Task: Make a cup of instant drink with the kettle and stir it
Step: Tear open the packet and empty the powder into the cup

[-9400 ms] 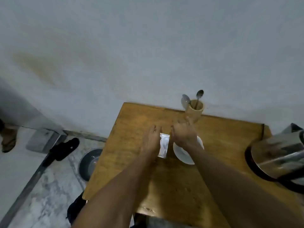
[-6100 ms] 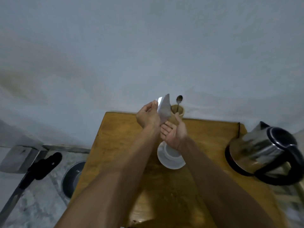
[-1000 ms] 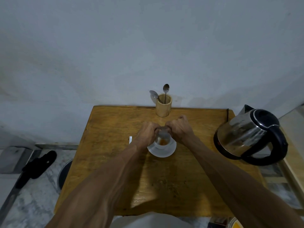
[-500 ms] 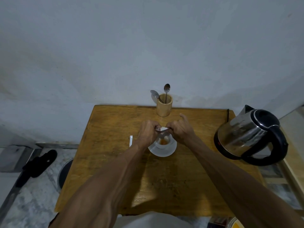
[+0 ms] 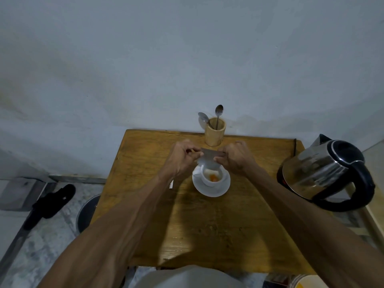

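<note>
While both of my hands pinch the sachet above the cup, I am in the powder step of the drink: my left hand grips one end and my right hand the other, fingers closed tight on the packet, which hangs mouth-down just over the rim. Orange powder lies in a small heap at the bottom of the white cup, which stands on its saucer near the middle of the wooden table. Whether the packet is empty I cannot tell. No water is in the cup that I can see, so I judge the task is early. Next comes the kettle, standing well apart at my right on the table's edge; my right hand must let go of the packet and take the black handle, then pour slowly into a small cup. After that, a spoon from the wooden holder by the wall will serve for stirring.
</note>
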